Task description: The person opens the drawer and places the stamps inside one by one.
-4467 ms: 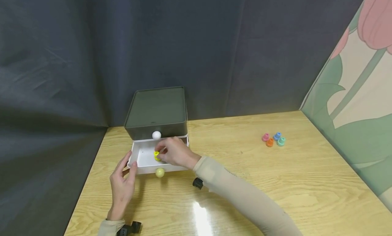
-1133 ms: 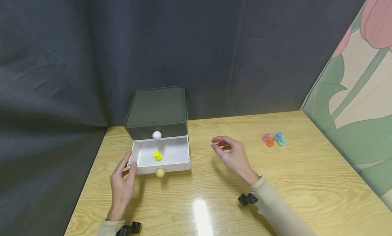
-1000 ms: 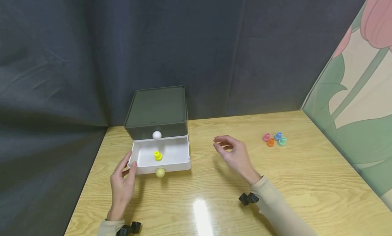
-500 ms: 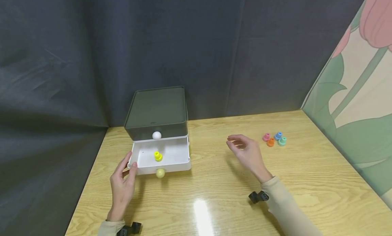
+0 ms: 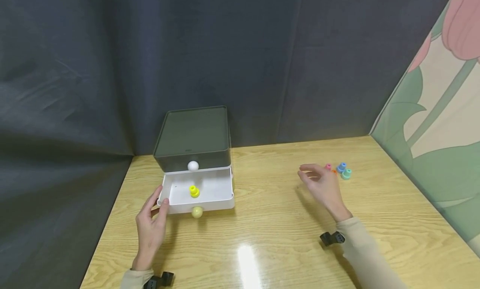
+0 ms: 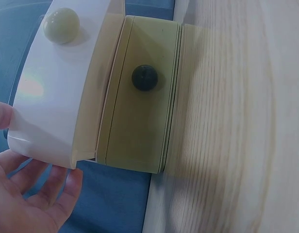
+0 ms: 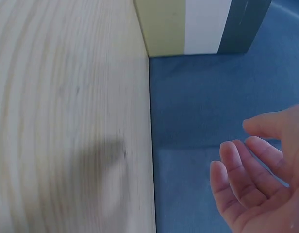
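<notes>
My left hand [image 5: 151,230] holds the left front corner of a pulled-out white drawer [image 5: 217,187], thumb on its front and fingers at its side. In this drawer stands a small yellow stepped peg [image 5: 194,192]. Empty, with loosely bent fingers and the thumb apart from them, my right hand [image 5: 324,189] hovers over the table just left of several similar small pegs. A blue peg [image 5: 341,168] and a teal peg [image 5: 346,175] show fully; the pink peg [image 5: 328,166] and the orange peg [image 5: 334,171] are partly hidden behind the hand.
The dark-topped drawer cabinet [image 5: 193,130] stands at the back left of the wooden table [image 5: 277,230]. Beneath the white drawer is an olive drawer [image 6: 135,121] with a dark knob, pushed in. Dark curtain [image 5: 262,72] hangs behind; a flowered panel [image 5: 446,135] borders the right.
My right hand let go of the yellow peg inside the drawer, withdrew, and travelled right towards the other pegs. The left hand has stayed on the drawer corner.
</notes>
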`<state>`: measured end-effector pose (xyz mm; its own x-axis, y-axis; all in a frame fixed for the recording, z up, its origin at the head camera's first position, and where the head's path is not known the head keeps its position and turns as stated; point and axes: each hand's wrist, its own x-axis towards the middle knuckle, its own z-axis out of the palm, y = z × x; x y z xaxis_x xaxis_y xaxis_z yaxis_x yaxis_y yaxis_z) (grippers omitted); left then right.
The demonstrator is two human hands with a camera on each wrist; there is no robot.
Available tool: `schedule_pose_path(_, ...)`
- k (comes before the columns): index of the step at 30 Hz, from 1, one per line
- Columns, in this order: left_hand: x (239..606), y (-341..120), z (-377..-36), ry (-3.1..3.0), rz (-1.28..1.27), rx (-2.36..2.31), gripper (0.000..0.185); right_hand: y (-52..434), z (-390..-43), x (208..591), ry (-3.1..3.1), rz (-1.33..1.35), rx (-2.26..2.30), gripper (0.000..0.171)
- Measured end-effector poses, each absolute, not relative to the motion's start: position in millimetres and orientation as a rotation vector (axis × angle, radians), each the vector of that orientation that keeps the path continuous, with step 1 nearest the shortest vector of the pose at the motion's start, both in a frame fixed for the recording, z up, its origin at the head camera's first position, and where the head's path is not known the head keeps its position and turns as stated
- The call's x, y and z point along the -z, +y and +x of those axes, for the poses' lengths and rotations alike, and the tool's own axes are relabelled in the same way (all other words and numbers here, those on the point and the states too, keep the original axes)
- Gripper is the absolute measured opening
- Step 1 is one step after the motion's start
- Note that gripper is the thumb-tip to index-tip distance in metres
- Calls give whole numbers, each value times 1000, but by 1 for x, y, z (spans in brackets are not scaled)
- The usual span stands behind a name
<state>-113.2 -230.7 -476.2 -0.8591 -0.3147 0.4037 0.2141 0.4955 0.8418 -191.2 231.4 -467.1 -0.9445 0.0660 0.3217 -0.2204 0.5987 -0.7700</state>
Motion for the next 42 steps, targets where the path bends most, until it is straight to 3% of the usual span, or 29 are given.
schedule_pose_path(25, 475, -230, -114, -2233, 97, 1345, 44, 316, -195, 489, -2600, -114, -1141, 32)
schedule_pose_path(42, 475, -230, -112, -2255, 110, 1346, 44, 327, -202, 492, -2718, -139, -1060, 36)
